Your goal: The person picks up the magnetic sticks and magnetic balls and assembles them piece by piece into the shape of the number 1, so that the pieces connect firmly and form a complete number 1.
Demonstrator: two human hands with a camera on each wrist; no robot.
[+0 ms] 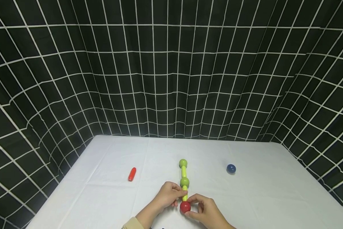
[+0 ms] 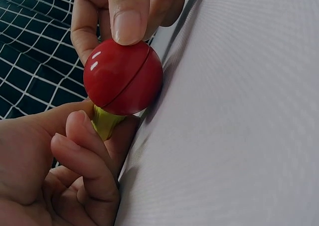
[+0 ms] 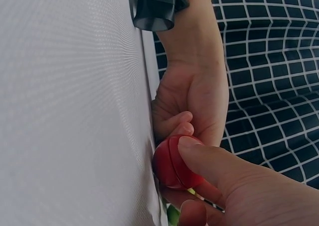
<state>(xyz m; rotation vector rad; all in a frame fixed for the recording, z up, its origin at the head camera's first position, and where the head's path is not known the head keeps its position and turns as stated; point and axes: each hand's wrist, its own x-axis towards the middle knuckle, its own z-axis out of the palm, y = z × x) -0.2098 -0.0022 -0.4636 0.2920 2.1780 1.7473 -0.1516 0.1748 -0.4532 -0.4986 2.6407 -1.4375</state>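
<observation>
A chain of toy pieces runs away from me on the white cloth: a red ball (image 1: pixel 185 207) nearest, then a yellow-green rod (image 1: pixel 185 193), a green ball (image 1: pixel 184 182), a second rod (image 1: pixel 184 171) and another green ball (image 1: pixel 183 163) at the far end. With thumb and finger my left hand (image 1: pixel 169 194) pinches the near rod just beyond the red ball. My right hand (image 1: pixel 207 211) grips the red ball between thumb and fingers from the right. In the left wrist view the red ball (image 2: pixel 123 78) sits right at the rod's end, a seam line around it.
A red rod (image 1: pixel 132 174) lies alone on the left of the white-covered table (image 1: pixel 108 197). To the right there is a dark blue ball (image 1: pixel 231 169). Black curtains (image 1: pixel 171 79) with a white grid surround the table's back and sides.
</observation>
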